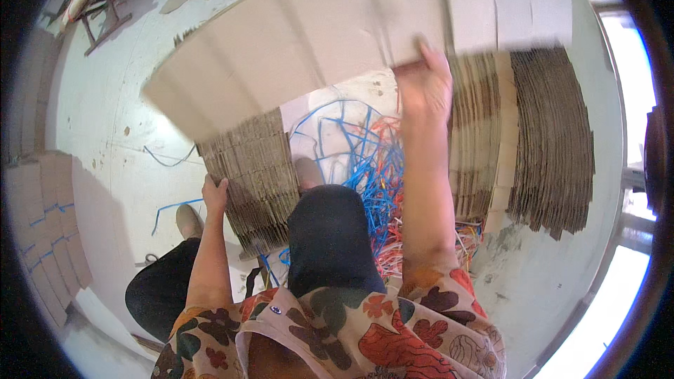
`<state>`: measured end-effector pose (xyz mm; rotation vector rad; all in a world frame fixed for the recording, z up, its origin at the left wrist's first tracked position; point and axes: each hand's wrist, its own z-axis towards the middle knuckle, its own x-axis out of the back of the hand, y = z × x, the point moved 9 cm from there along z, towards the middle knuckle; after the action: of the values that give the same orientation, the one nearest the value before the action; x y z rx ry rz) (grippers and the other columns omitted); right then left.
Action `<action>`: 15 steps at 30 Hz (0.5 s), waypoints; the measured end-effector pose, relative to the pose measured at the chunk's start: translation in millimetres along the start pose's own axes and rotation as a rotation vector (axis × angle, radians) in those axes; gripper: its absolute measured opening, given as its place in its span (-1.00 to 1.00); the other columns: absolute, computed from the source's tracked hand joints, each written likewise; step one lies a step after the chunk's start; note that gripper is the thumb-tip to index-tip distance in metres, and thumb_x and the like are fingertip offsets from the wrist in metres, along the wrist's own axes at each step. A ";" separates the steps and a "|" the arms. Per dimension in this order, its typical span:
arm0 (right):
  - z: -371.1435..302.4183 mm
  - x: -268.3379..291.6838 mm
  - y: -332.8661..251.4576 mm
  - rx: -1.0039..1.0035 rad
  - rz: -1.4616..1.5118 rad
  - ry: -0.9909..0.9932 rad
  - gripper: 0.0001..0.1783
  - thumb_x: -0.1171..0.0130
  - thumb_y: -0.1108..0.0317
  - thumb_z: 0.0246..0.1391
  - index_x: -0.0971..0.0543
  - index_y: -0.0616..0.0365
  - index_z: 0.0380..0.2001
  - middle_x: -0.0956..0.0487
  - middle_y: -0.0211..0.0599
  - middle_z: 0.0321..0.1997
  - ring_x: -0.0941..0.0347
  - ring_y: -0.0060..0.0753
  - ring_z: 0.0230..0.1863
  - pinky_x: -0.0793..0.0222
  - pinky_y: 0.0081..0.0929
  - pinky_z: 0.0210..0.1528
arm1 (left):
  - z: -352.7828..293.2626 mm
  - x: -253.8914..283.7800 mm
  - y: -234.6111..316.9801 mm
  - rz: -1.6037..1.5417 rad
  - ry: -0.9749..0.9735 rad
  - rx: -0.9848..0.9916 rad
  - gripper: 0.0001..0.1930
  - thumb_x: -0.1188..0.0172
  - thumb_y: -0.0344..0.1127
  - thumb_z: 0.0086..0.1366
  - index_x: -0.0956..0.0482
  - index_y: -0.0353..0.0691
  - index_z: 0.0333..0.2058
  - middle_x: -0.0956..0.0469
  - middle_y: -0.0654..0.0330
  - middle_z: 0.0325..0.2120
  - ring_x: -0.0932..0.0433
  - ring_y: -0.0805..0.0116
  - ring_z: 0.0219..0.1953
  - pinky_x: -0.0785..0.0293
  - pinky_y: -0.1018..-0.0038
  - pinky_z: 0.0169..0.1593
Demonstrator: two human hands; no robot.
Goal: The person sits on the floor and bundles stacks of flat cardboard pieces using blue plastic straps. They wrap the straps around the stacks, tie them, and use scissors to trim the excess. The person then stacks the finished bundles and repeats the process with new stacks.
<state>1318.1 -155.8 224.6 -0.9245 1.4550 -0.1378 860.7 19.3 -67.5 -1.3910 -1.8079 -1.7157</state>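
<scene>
My right hand (427,91) grips the lower edge of a long creased cardboard sheet (316,21), its thumb on the near face. The sheet is raised and tilted across the upper view, slightly blurred. My left hand (215,193) is closed at the left edge of a stack of cardboard pieces (249,175), thumb near the top; the rest of its fingers are partly hidden. The stack stands in front of me, beside my knee, with its ridged edges up. The raised sheet covers its far end.
Blue, red and white strapping strips (375,182) lie tangled on the floor between my stack and another cardboard stack (551,140) at the right. Strapped cardboard bundles (49,217) stand at the far left. A metal-legged stand (105,14) is at the back left.
</scene>
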 end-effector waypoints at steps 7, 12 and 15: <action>-87.9 192.7 -71.8 0.214 0.096 0.451 -0.63 -0.06 0.54 -0.07 -0.31 0.38 -0.13 -0.36 -0.03 -0.08 -0.29 -0.09 0.00 -0.19 -0.01 0.14 | 4.7 -6.5 -14.2 -0.025 -0.028 -0.005 -0.59 -0.24 -0.31 -0.08 -0.40 -0.35 -0.23 -0.52 -0.10 -0.35 -0.51 -0.03 -0.24 -0.40 0.27 -0.16; -92.7 314.7 -124.1 0.357 0.607 0.646 -0.64 0.00 0.46 0.06 -0.29 0.45 -0.09 -0.36 0.06 -0.06 -0.31 0.01 -0.02 -0.32 0.02 0.07 | 15.2 -4.2 -17.3 0.097 -0.070 -0.061 -0.64 -0.29 -0.31 -0.07 -0.45 -0.36 -0.28 -0.54 -0.02 -0.43 -0.53 0.05 -0.35 -0.42 0.28 -0.26; -75.8 351.7 -202.1 0.482 0.437 0.593 -0.48 0.12 0.28 0.17 -0.17 0.49 0.07 -0.25 -0.03 0.12 -0.12 -0.11 0.16 -0.18 -0.26 0.19 | 12.6 -10.9 -20.6 0.066 -0.104 -0.029 -0.66 -0.29 -0.32 -0.05 -0.47 -0.37 -0.30 -0.55 0.00 -0.48 -0.54 0.08 -0.39 -0.42 0.28 -0.29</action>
<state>1401.5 -534.5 83.5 -0.1534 2.0154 -0.4423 855.0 29.3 -91.4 -1.5607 -1.7744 -1.6722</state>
